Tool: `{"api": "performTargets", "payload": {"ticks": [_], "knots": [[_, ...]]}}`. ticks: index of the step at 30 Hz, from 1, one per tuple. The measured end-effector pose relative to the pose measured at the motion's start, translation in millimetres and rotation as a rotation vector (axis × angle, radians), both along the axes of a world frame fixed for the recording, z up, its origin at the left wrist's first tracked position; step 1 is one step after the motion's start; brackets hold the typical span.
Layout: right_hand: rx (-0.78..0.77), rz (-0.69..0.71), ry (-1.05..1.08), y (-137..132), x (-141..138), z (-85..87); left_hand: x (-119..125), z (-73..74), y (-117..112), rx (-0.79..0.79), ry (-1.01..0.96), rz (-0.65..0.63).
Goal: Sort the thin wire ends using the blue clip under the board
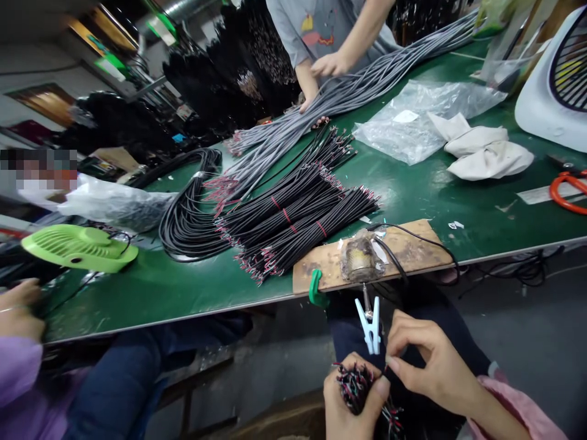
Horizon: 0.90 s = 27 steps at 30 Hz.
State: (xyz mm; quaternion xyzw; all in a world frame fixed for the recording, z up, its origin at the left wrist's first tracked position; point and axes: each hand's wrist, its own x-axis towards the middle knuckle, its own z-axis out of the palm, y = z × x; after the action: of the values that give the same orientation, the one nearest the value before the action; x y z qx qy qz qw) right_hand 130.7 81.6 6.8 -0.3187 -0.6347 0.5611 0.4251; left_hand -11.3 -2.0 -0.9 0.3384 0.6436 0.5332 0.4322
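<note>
My left hand (353,397) is closed around a bundle of black cables (354,386) whose stripped ends show red, white and dark wire tips. Beside it, my right hand (431,360) pinches a thin wire end at the bundle's edge, between thumb and forefinger. Just above my hands, a light blue clothespin (369,327) hangs on a metal rod from a wooden board (419,235) at the table edge. A grimy round metal piece (360,260) is fixed on that board, and a green clamp (315,287) grips the board's left end.
On the green table (477,214) lie tied bundles of black cables (293,214) and long grey cables (358,95), which a co-worker's hands touch. A green fan (80,247), plastic bags (426,116), white cloth gloves (488,150) and orange-handled scissors (566,192) are around. Another person sits at left.
</note>
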Motion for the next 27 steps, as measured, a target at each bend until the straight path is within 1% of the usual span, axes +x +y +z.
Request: {"api": "performTargets", "payload": {"ticks": [3,5,9,12,16,20,24,26,27], "knots": [[-0.052,0.004,0.034,-0.9,4.0,-2.8,-0.5,-6.3,-6.9,-0.084,-0.114,0.075],[-0.068,0.019,0.050,-1.7,6.5,-3.5,1.1,-7.2,-8.5,-0.111,-0.196,0.101],[-0.018,0.104,0.052,-3.7,8.5,-4.6,6.3,0.9,-3.4,-0.113,-0.335,0.100],[0.017,0.111,0.060,-4.9,7.5,-5.9,8.8,9.1,1.0,-0.139,-0.394,0.104],[0.050,0.087,0.070,-5.0,5.4,-7.7,9.8,14.1,2.4,-0.138,-0.422,0.091],[0.104,0.086,0.089,-4.1,4.7,-8.1,10.2,13.8,2.3,-0.142,-0.423,0.087],[0.171,0.079,0.055,-5.9,5.3,-5.0,7.9,8.2,0.7,-0.142,-0.370,0.102],[0.148,0.084,0.019,-7.7,6.0,-3.3,5.3,3.2,-1.0,-0.148,-0.307,0.082],[0.108,0.095,0.011,-8.5,6.4,-3.2,4.1,0.6,-1.8,-0.145,-0.276,0.065]]}}
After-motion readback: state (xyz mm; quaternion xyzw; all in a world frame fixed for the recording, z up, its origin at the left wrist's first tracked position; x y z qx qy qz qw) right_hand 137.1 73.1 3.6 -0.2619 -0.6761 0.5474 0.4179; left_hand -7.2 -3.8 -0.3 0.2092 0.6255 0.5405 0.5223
